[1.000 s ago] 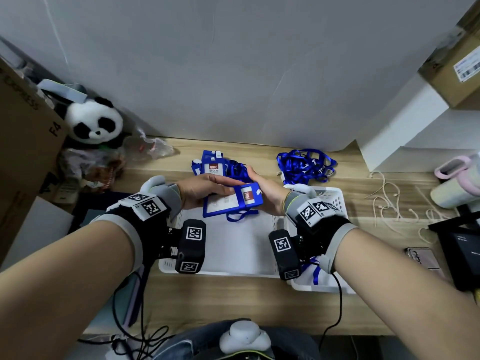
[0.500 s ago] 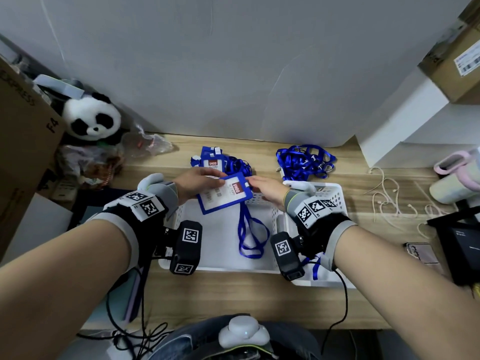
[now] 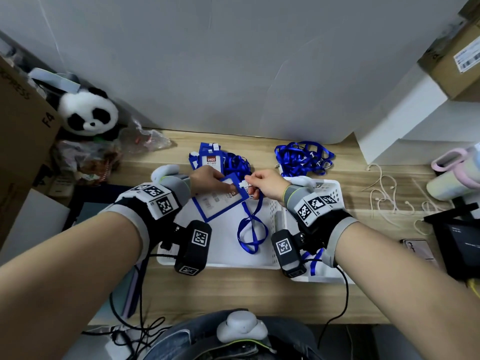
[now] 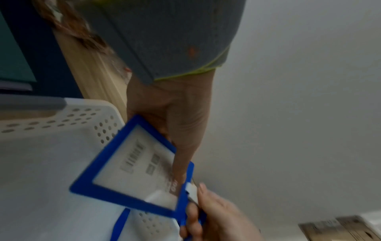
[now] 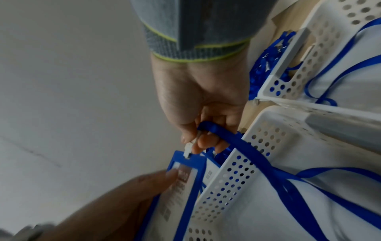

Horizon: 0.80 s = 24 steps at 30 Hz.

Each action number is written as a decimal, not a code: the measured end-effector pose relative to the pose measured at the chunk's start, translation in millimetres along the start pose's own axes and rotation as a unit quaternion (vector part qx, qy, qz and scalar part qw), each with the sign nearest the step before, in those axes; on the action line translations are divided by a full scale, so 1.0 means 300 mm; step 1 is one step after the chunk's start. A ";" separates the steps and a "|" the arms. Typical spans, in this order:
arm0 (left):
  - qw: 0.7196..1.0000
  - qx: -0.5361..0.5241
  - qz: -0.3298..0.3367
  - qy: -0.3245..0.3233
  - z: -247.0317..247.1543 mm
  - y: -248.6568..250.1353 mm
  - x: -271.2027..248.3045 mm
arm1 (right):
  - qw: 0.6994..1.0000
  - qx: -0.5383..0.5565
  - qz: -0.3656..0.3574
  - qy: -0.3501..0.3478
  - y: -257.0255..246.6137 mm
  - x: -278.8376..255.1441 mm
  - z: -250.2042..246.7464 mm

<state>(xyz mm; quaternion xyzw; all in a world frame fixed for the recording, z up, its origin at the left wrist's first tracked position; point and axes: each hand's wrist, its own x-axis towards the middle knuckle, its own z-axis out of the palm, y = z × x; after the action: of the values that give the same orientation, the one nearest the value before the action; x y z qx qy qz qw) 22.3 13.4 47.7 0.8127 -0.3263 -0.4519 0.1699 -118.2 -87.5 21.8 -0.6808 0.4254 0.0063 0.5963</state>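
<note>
A blue-framed ID card holder (image 3: 219, 197) (image 4: 134, 172) (image 5: 181, 192) is held above the left white basket (image 3: 226, 265). My left hand (image 3: 207, 181) (image 4: 175, 130) grips it, thumb on the card face. My right hand (image 3: 262, 183) (image 5: 204, 127) pinches the white clip (image 3: 243, 184) (image 5: 188, 149) at the holder's top edge. From that clip a blue lanyard (image 3: 252, 229) (image 5: 268, 166) hangs in a loop down into the basket.
A second perforated white basket (image 3: 330, 190) sits at the right with a lanyard in it. More card holders (image 3: 210, 158) and a lanyard pile (image 3: 302, 157) lie behind. A panda toy (image 3: 87, 113), cardboard boxes, white cords (image 3: 384, 201) and a phone (image 3: 418, 246) surround the wooden desk.
The holder turned and rose slightly. The lanyard, bunched under the holder a second ago, now hangs in a long loop into the basket. My right hand shifted to the clip.
</note>
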 end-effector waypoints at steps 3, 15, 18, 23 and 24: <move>0.999 0.025 0.025 0.012 0.021 0.013 0.013 | 1.000 -0.007 0.008 0.014 -0.015 0.001 0.013; 0.990 0.057 0.119 0.042 0.021 -0.002 0.018 | 0.991 0.025 0.129 0.020 -0.056 0.010 0.017; 0.988 0.062 0.131 0.043 0.019 -0.007 0.020 | 0.989 0.053 0.134 0.019 -0.055 0.012 0.015; 0.988 0.059 0.138 0.040 0.022 -0.014 0.024 | 0.986 0.077 0.145 0.013 -0.043 0.020 0.015; 0.988 0.060 0.140 0.040 0.022 -0.015 0.025 | 0.986 0.079 0.147 0.011 -0.041 0.020 0.015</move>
<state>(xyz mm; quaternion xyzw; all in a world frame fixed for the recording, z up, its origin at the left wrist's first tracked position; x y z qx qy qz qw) 21.3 11.8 36.8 0.7852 -0.4564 -0.3703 0.1950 -104.9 -88.3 27.4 -0.5615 0.5262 0.0529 0.6364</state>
